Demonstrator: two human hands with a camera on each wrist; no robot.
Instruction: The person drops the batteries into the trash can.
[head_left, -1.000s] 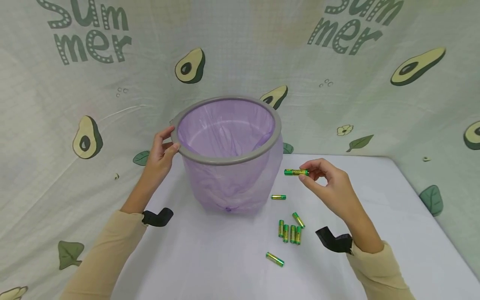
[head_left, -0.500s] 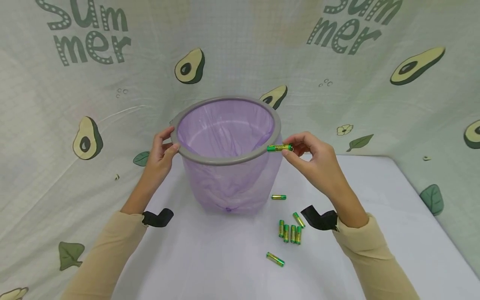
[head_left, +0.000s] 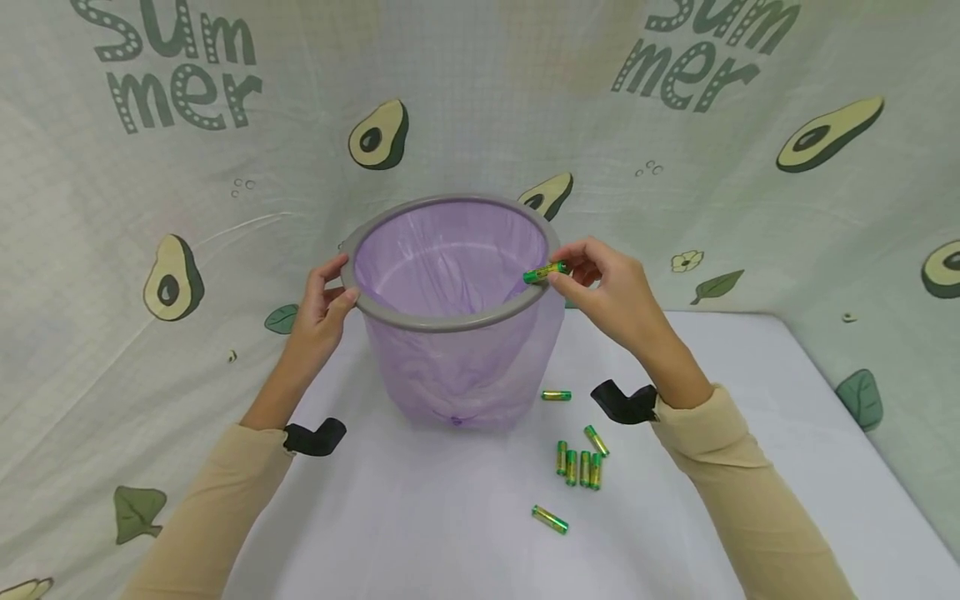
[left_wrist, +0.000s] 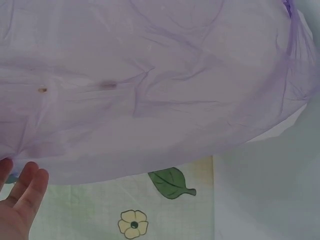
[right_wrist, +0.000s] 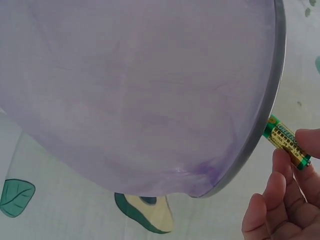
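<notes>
A trash bin (head_left: 442,367) lined with a thin purple bag stands on the white table, a grey ring (head_left: 450,322) around its mouth. My left hand (head_left: 321,304) holds that ring at its left side, thumb in front. Between thumb and fingertips my right hand (head_left: 611,292) pinches a green and gold battery (head_left: 543,272), whose far end reaches over the ring's right side. In the right wrist view the battery (right_wrist: 287,142) shows beside the ring, partly behind it. The left wrist view shows the fingers (left_wrist: 32,192) of my left hand beside the purple bag (left_wrist: 150,125).
Several more batteries (head_left: 572,468) lie on the table (head_left: 420,533) in front and to the right of the bin. One battery (head_left: 557,396) is close to the bin's base, another (head_left: 550,519) nearer the front. Behind hangs a cloth (head_left: 465,100) printed with avocados.
My right hand has moved left and up with the battery, from above the table to the bin's right rim. My left hand has stayed on the ring.
</notes>
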